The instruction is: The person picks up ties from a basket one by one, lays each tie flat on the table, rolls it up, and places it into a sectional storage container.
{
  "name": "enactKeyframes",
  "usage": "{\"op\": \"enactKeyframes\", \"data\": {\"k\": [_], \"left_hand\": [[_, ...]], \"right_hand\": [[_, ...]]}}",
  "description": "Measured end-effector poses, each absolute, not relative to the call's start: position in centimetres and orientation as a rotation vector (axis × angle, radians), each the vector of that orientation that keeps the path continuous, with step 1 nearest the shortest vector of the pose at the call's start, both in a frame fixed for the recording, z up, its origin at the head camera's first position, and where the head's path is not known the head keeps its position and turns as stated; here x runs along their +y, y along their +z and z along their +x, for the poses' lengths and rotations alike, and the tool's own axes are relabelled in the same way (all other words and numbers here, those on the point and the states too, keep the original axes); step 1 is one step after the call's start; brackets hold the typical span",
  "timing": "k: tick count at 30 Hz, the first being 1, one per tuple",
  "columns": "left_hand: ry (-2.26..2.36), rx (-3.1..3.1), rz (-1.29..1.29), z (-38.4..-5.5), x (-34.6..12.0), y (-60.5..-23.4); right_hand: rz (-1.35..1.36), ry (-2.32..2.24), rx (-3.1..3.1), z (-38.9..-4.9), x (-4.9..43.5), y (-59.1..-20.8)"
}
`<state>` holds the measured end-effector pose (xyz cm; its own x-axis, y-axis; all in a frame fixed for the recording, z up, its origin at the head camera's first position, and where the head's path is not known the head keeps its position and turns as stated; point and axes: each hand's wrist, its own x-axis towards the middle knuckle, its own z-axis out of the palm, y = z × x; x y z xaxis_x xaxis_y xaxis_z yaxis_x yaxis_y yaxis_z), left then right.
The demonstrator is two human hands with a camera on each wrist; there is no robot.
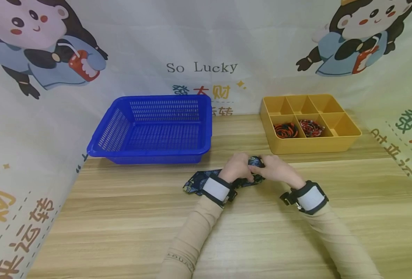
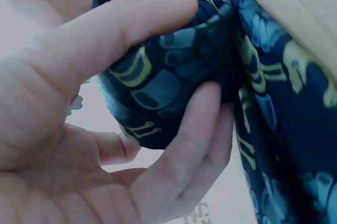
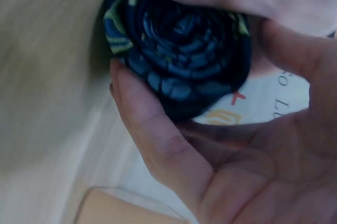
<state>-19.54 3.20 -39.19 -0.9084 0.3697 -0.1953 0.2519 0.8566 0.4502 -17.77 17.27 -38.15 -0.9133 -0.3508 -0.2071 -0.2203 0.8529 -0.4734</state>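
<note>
A dark navy necktie [image 1: 196,182] with blue and yellow figures lies on the table, one pointed end stretched flat to the left. Its other part is wound into a coil, whose spiral layers [image 3: 184,50] face the right wrist camera. My left hand [image 1: 236,169] grips this roll, thumb over its upper edge and fingers curled round its side in the left wrist view. From the other side my right hand [image 1: 278,169] holds the same roll, its fingers [image 3: 158,124] bent along the outer layer. Both hands meet at the coil, covering much of it from above.
A blue plastic basket [image 1: 153,152] stands at the back left. At the back right is a yellow compartment box [image 1: 307,146], with an orange-and-black fabric roll [image 1: 286,130] and a red patterned one [image 1: 311,128] in two front compartments. A printed cloth [image 1: 206,38] hangs behind the table.
</note>
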Motion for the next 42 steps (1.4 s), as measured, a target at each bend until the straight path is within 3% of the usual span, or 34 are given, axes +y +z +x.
{"op": "enactKeyframes", "data": {"k": [10,18,28,36,42], "left_hand": [[0.541,2.734,0.586,-19.2,3.2,-38.9],[0.159,2.759,0.353,-18.9,3.3,-39.5],[0.23,2.707,0.387,-19.4,2.4,-39.4],[0.097,2.658,0.251,-20.3,0.1,-39.4],[0.178,2.665,0.372,-20.6,-0.1,-39.3]], "right_hand": [[-0.276,-0.855,2.672,-18.3,17.3,-39.1],[-0.28,-0.884,2.665,-18.6,18.7,-39.2],[-0.355,-0.714,2.697,-18.6,19.7,-38.2],[-0.245,-0.683,2.7,-18.8,20.5,-38.1],[-0.174,-0.637,2.701,-18.7,20.7,-37.5]]}}
